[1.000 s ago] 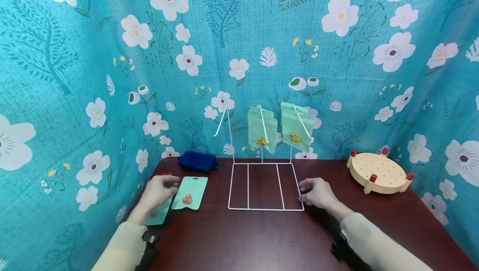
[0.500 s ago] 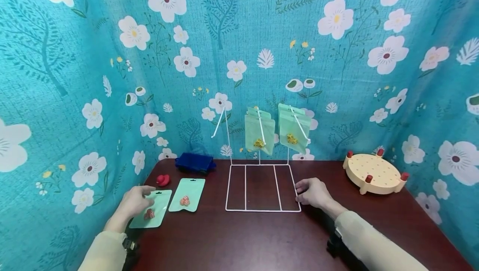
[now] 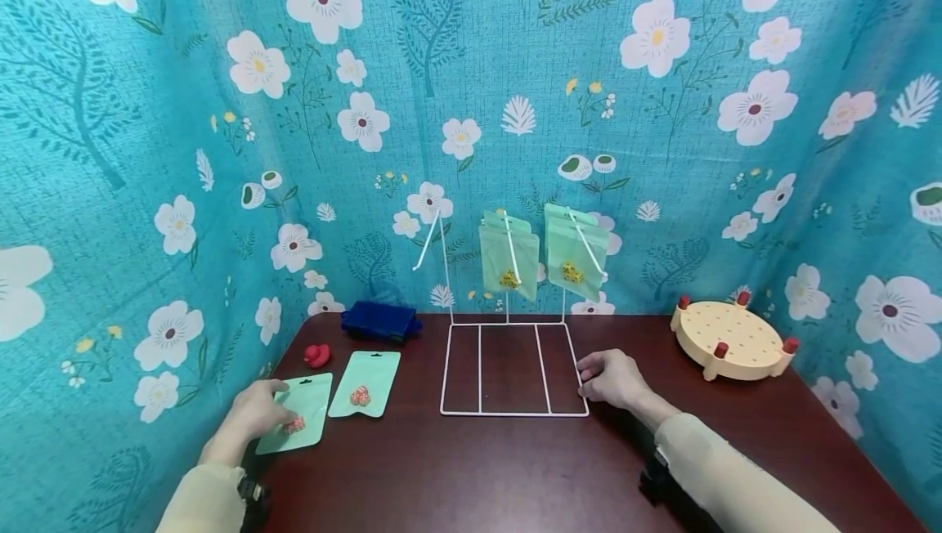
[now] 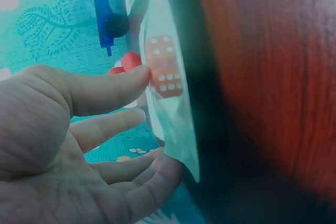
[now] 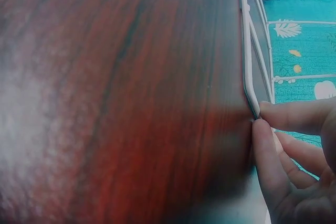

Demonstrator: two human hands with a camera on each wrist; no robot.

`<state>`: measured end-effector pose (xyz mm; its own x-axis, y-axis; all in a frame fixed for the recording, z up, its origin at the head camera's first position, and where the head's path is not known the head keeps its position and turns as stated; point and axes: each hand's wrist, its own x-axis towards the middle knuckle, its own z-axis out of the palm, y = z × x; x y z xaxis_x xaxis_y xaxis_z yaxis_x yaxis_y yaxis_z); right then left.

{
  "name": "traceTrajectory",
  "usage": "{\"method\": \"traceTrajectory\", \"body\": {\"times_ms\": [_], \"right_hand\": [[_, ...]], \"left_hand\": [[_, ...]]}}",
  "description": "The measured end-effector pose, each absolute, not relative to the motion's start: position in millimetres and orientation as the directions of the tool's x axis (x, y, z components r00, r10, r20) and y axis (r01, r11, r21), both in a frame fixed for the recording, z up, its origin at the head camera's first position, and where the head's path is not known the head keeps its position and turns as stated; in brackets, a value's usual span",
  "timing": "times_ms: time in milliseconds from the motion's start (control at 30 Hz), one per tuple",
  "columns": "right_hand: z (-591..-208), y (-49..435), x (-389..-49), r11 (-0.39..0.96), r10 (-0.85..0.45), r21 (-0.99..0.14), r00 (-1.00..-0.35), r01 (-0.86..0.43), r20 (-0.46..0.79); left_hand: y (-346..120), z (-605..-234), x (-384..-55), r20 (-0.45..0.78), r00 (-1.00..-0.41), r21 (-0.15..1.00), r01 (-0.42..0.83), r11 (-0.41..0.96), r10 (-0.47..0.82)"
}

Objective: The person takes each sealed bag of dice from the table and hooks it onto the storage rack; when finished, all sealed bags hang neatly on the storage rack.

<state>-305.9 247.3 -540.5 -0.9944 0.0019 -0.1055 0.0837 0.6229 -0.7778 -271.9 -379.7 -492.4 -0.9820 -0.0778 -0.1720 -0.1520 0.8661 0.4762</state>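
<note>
In the head view my left hand (image 3: 253, 412) lies over a light-green bag of red dice (image 3: 312, 402) at the table's left. The left wrist view shows the thumb touching this bag near the dice (image 4: 167, 81), the other fingers stretched along its outer edge. Beside it lies a second green bag of dice (image 3: 374, 369). My right hand (image 3: 614, 378) pinches the front right of a white wire display rack (image 3: 515, 414) between thumb and finger, as the right wrist view shows. Two groups of green bags with yellow dice (image 3: 509, 259) hang on the rack's middle and right prongs.
A small red object (image 3: 317, 356) sits behind the left bag, near a dark blue object (image 3: 381, 320). On the right stands a round wooden piece with red-tipped pegs (image 3: 728, 341). Flowered blue cloth (image 3: 515, 67) rises behind and beside the brown table (image 3: 456, 468).
My left hand has moved left and toward me, from the bag's upper part to its left side, uncovering the red object. The right hand keeps its hold on the rack.
</note>
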Motion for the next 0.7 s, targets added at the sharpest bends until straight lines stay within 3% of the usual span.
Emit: {"method": "traceTrajectory", "body": {"times_ms": [500,700], "right_hand": [[-540.7,247.1,-306.2,0.66,-0.004,-0.749,-0.996,0.061,-0.084],[-539.7,248.3,-304.3,0.652,0.006,-0.753,-0.995,0.082,-0.103]], "left_hand": [[-386.5,-491.1,-272.7,-0.169,-0.979,0.468,-0.185,0.864,-0.117],[-385.9,-485.8,-269.2,-0.168,-0.979,0.513,-0.184,0.838,-0.112]]}}
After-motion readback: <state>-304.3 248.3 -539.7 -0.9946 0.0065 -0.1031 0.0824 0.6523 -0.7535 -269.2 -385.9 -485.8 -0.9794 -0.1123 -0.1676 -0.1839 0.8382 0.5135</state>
